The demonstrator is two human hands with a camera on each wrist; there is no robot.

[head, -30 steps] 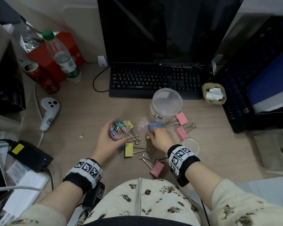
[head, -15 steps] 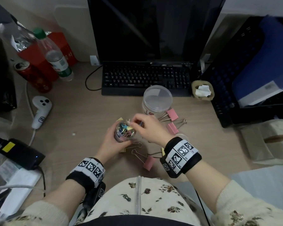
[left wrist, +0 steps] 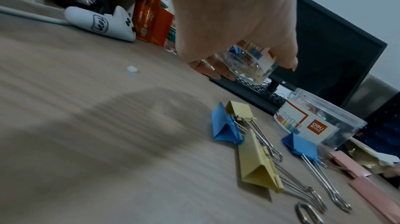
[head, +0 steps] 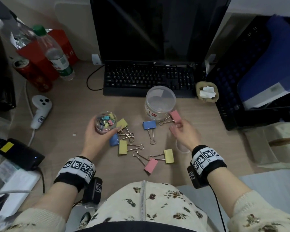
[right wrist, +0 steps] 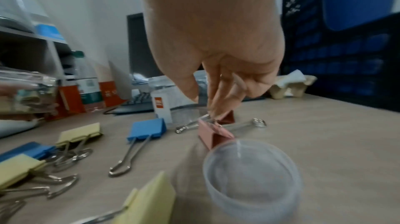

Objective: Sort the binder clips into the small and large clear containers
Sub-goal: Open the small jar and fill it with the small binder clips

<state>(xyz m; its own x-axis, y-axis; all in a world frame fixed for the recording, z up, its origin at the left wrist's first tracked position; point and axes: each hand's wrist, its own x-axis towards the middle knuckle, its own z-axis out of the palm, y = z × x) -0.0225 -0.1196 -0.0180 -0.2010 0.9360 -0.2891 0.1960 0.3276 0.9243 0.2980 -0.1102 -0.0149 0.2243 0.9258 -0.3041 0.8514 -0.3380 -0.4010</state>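
In the head view, the left hand (head: 97,138) is curled around the small clear container (head: 105,121), left of the frame centre; it is already full of small colourful clips, so I judge that half of the sorting is done. The large clear container (head: 160,102) stands at upper centre, in front of the keyboard (head: 149,77), with its lid on, and the large binder clips lie on the desk (head: 77,111), so that part is not begun. The blue clip (head: 149,125) at the centre has its long axis running up and down the frame, handles toward the bottom. The right hand (head: 184,133) reaches to the right of it, near a pink clip (head: 175,116). In the left wrist view, the left hand (left wrist: 233,22) holds the small container (left wrist: 249,63) lifted above the desk, at upper centre. In the right wrist view, the fingertips (right wrist: 216,108) of the right hand meet at the pink clip (right wrist: 213,132) in the centre; whether they already pinch it, I cannot tell. A clear lid (right wrist: 251,176) lies at lower right.
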